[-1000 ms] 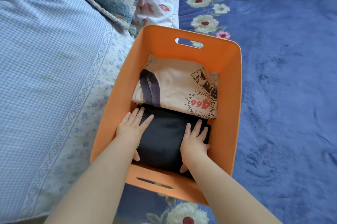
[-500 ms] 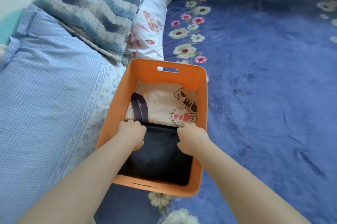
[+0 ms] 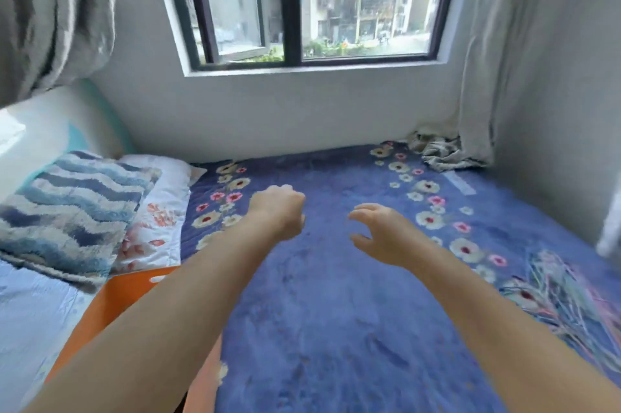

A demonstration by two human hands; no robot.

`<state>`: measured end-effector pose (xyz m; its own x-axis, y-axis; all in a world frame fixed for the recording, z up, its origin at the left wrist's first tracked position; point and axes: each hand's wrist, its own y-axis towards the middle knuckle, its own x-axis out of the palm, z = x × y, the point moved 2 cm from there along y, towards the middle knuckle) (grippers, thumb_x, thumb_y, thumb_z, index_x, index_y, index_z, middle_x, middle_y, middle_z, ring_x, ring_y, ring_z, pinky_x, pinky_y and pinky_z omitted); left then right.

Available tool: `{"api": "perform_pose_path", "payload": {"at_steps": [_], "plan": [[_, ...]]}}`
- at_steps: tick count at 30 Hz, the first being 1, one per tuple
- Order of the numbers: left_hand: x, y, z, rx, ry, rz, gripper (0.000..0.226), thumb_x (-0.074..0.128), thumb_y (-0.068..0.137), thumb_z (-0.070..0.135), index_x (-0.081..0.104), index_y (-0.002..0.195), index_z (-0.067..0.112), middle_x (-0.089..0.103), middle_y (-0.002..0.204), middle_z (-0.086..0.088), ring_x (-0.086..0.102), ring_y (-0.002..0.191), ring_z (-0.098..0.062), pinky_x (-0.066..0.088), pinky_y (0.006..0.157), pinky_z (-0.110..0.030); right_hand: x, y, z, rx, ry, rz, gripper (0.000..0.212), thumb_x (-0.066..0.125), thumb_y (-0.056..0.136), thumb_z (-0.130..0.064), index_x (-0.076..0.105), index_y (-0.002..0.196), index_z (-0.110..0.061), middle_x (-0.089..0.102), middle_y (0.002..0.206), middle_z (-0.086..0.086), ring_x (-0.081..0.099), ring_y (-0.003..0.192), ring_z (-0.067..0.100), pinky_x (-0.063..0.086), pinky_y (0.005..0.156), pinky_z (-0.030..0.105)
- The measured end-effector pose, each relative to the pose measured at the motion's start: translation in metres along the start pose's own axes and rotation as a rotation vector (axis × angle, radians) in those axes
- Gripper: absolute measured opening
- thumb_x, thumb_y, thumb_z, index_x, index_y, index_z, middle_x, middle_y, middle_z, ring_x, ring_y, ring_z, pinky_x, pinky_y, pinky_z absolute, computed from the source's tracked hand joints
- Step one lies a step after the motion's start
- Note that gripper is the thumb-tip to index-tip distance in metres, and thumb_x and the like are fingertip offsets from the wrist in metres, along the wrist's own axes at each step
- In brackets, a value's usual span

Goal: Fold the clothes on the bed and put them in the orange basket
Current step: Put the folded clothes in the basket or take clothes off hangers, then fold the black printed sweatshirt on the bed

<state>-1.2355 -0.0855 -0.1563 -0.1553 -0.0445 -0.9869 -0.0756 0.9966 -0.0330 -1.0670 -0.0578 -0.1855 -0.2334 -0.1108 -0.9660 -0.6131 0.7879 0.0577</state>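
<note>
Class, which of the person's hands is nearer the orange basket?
Left. The left hand hangs just up and right of the basket; the right hand is farther right, over the blanket.

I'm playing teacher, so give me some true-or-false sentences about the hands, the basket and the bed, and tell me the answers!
1. Both hands are holding a shirt. False: the left hand is curled and the right hand has loose fingers, and both hold nothing.
2. The orange basket is on the person's left side, partly behind the left arm. True.
3. The blue flowered blanket is under the hands. True.
4. The wavy blue striped pillow lies by the window curtain on the right. False: it lies at the left, on a white flowered pillow.
5. A crumpled cloth sits at the bed's far right corner. True.
</note>
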Motion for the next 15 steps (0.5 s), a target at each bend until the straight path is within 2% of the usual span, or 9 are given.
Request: {"api": "perform_pose_path", "payload": {"at_steps": [3,5,9,11,15], "plan": [[-0.075,0.004,0.100,0.080,-0.063,0.153,0.027,0.041,0.093,0.020,0.056,0.116,0.016,0.051,0.122,-0.008,0.050,0.114,-0.028,0.040,0.079,-0.033,-0.086,-0.071,0.067,0.060,-0.017,0.126,0.044,0.053,0.092,-0.023,0.047,0.135,-0.013,0.042,0.143,0.003,0.042,0.128,0.017,0.030,0.102,0.023],[-0.112,0.005,0.154,0.133,-0.091,0.239,0.025,0.042,0.092,0.016,0.059,0.110,0.017,0.054,0.118,-0.008,0.053,0.111,-0.028,0.038,0.073,-0.031,-0.131,-0.109,0.102,0.099,-0.054,0.162,0.043,0.055,0.091,-0.020,0.049,0.132,-0.011,0.047,0.138,0.004,0.046,0.124,0.019,0.032,0.101,0.024],[-0.171,0.007,0.268,0.279,-0.154,0.336,0.026,0.044,0.089,0.015,0.062,0.108,0.017,0.058,0.118,-0.007,0.055,0.110,-0.028,0.044,0.077,-0.031,-0.206,-0.191,0.173,0.194,-0.128,0.209,0.043,0.055,0.090,-0.019,0.050,0.132,-0.011,0.048,0.137,0.006,0.044,0.126,0.019,0.029,0.102,0.022],[-0.192,0.010,0.319,0.360,-0.167,0.355,0.027,0.044,0.089,0.018,0.061,0.109,0.018,0.058,0.118,-0.007,0.055,0.111,-0.028,0.042,0.077,-0.030,-0.233,-0.224,0.204,0.254,-0.159,0.221,0.043,0.053,0.092,-0.020,0.047,0.134,-0.011,0.044,0.140,0.005,0.039,0.130,0.018,0.023,0.101,0.019],[-0.232,0.024,0.414,0.484,-0.173,0.400,0.029,0.045,0.091,0.023,0.060,0.116,0.020,0.056,0.120,-0.004,0.052,0.112,-0.026,0.039,0.075,-0.029,-0.270,-0.278,0.273,0.401,-0.151,0.252,0.046,0.050,0.094,-0.024,0.041,0.138,-0.015,0.037,0.146,-0.001,0.032,0.134,0.014,0.021,0.105,0.019]]}}
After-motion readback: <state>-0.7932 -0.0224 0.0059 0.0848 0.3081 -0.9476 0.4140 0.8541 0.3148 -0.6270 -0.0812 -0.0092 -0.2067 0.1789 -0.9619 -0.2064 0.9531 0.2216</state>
